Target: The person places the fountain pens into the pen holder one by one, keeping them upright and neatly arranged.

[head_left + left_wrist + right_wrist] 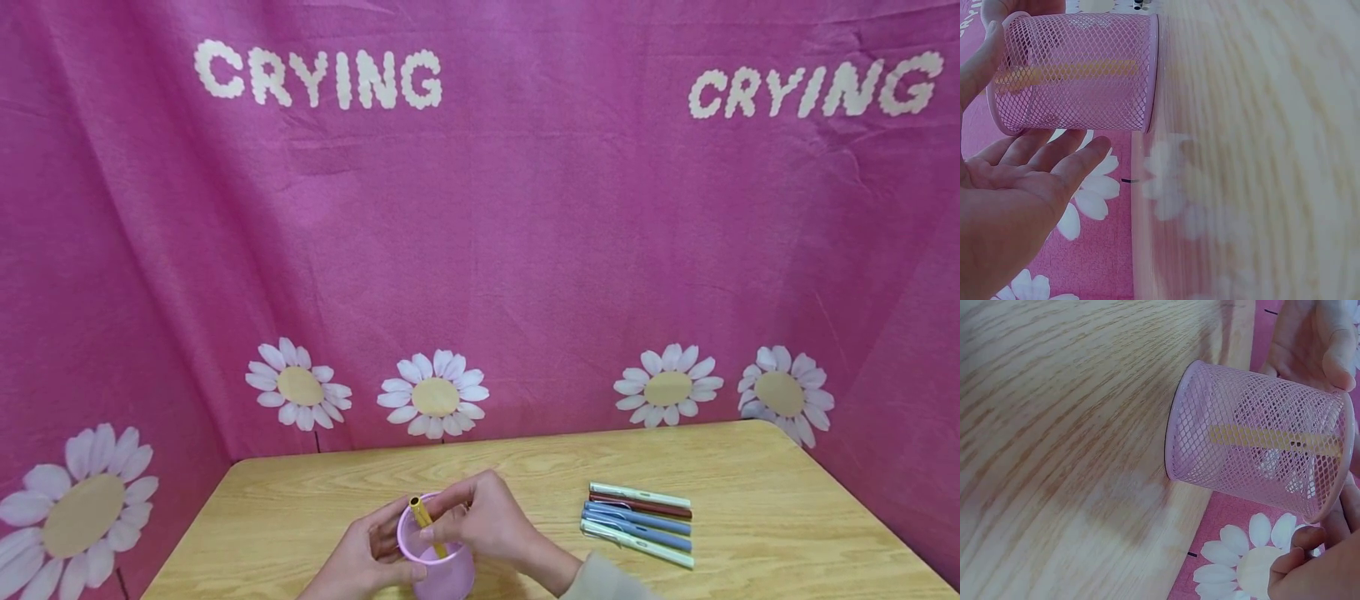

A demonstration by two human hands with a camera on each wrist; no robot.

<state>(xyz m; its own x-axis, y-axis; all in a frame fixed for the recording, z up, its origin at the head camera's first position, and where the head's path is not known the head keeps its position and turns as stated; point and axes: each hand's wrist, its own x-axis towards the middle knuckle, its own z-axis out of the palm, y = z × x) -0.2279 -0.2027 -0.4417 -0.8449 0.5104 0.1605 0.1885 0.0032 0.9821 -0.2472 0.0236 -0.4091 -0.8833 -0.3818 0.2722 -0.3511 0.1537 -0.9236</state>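
Observation:
A pink mesh pen holder [446, 581] stands upright on the wooden table. My left hand [360, 554] holds it near the top, thumb at the near rim and fingers behind its far side. With thumb and fingertips my right hand [491, 521] pinches a yellow pen [417, 510] at the mouth of the holder. Through the mesh in the right wrist view, the yellow pen [1254, 435] reaches down inside, its lower end above the holder's base. In the left wrist view, the fingers of the left hand [1022, 181] extend along the mesh wall.
To the right, several pens [637, 523] lie side by side on the table [315, 492]: pale green, dark red and blue ones, with clips. A pink cloth [525, 250] with daisies and white lettering hangs behind the table and along its sides.

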